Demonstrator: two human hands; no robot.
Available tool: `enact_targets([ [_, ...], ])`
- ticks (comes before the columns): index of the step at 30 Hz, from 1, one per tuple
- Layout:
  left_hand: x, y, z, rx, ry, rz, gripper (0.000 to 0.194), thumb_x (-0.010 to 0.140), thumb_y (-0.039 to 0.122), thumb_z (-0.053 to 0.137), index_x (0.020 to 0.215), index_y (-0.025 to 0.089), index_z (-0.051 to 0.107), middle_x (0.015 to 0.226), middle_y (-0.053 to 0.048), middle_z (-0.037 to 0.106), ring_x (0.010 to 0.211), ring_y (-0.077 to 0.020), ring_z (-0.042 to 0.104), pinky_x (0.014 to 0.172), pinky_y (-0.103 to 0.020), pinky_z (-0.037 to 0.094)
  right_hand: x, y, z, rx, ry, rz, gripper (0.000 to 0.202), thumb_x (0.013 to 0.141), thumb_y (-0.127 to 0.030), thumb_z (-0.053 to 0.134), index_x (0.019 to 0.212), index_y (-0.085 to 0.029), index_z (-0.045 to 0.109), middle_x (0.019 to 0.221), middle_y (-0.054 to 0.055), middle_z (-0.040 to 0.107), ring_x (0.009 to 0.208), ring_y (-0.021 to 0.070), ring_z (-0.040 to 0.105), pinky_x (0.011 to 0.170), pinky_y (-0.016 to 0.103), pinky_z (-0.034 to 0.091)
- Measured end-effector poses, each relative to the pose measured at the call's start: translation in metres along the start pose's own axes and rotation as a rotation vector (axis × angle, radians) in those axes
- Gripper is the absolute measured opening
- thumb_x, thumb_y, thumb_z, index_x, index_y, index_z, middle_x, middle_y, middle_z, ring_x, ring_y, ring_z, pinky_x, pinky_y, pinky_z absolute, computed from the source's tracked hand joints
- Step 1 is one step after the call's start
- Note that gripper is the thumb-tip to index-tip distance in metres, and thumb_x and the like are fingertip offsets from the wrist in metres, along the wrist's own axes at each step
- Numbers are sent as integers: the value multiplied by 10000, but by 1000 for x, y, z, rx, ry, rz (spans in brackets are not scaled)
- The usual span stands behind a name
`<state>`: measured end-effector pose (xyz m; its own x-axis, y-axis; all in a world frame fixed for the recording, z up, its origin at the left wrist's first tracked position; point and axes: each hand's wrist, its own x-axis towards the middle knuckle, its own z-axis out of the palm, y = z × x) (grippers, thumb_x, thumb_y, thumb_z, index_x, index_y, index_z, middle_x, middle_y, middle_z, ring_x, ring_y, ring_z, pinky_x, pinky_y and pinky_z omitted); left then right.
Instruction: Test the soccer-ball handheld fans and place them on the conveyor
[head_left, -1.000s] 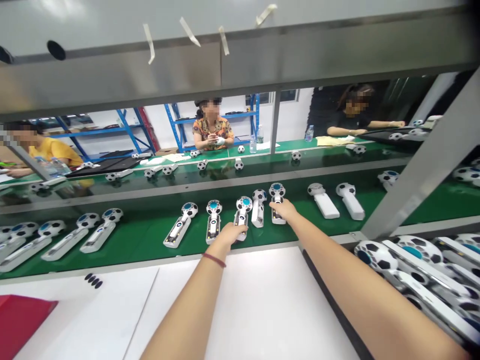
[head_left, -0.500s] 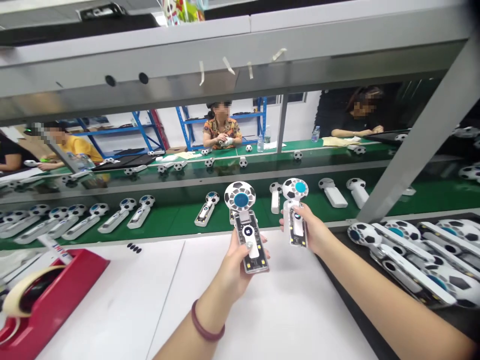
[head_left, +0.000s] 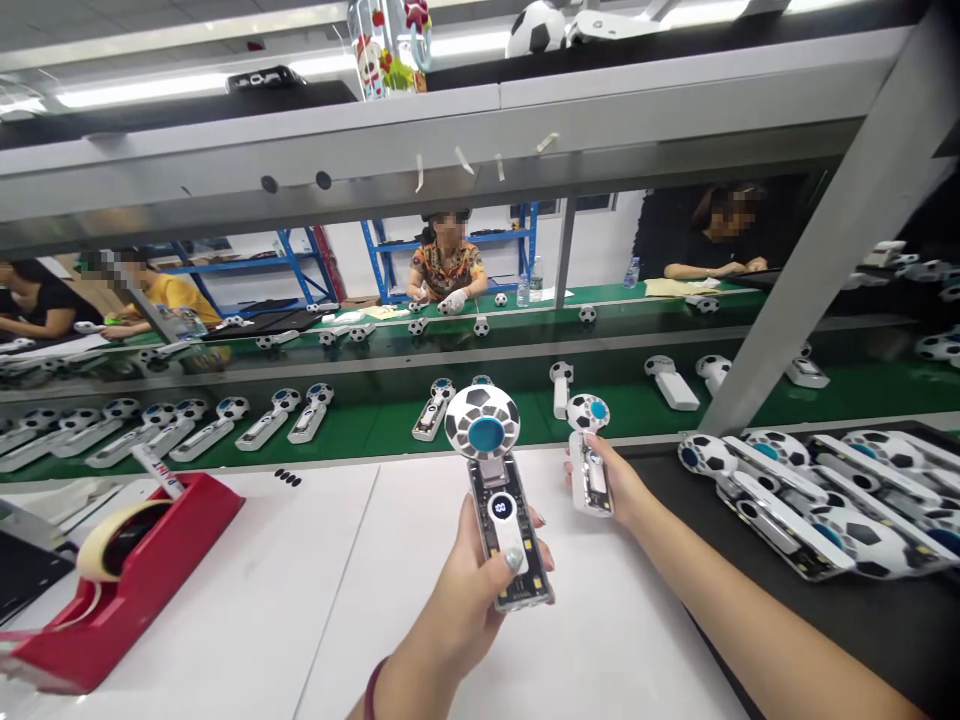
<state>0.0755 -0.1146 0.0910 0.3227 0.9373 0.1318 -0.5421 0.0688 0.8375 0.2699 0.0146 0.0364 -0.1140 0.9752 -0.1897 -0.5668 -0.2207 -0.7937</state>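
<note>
My left hand (head_left: pixel 469 600) grips a handheld fan (head_left: pixel 495 480) with a football-patterned head, a blue centre and a clear handle; my thumb rests on its lit front panel. My right hand (head_left: pixel 619 485) holds a second, similar fan (head_left: pixel 587 455) upright, a little farther from me, over the white table (head_left: pixel 300 590). More fans of the same kind (head_left: pixel 300 420) lie in a row on the green conveyor belt (head_left: pixel 360 430) beyond the table.
A red tape dispenser (head_left: pixel 127 575) sits at the left on the table. A dark tray of several finished fans (head_left: pixel 810 490) lies at the right. A slanted metal post (head_left: pixel 810 260) and an overhead shelf (head_left: pixel 450 130) frame the station. Other people sit across the belt.
Both hands picked a fan off the belt and drew them back toward me over the table. The left fan now sits closer and lower; the view tilted up.
</note>
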Motion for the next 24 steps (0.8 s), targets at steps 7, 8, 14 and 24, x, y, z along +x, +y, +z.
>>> enact_targets([
  [7,2,-11,9,-34,35,-25,336,748,258,627,1042,251,465,1031,-55,500,776,-167,543,600,-311,500,2,3,0,2,-15,25,196,757,-360,594,826,-220,475,652,-14,608,554,165,617,472,263,494],
  [8,2,-12,10,-34,50,-39,349,740,260,636,1044,253,464,1032,-56,505,781,-171,548,605,-315,502,2,3,-1,6,-15,36,194,770,-375,577,820,-213,485,646,-7,610,561,165,620,477,260,495],
  [14,-15,-32,-3,149,333,-316,409,759,543,532,981,206,467,814,-67,600,645,-196,591,588,-333,475,1,-3,-1,72,56,124,337,840,-464,451,772,-153,561,651,48,636,619,182,640,620,316,543],
  [24,45,16,-51,1446,65,-717,425,787,529,437,527,206,528,464,-63,564,490,-260,565,572,-364,408,38,-20,7,-17,52,122,291,689,-380,694,829,-160,564,615,24,618,563,170,623,478,248,502],
])
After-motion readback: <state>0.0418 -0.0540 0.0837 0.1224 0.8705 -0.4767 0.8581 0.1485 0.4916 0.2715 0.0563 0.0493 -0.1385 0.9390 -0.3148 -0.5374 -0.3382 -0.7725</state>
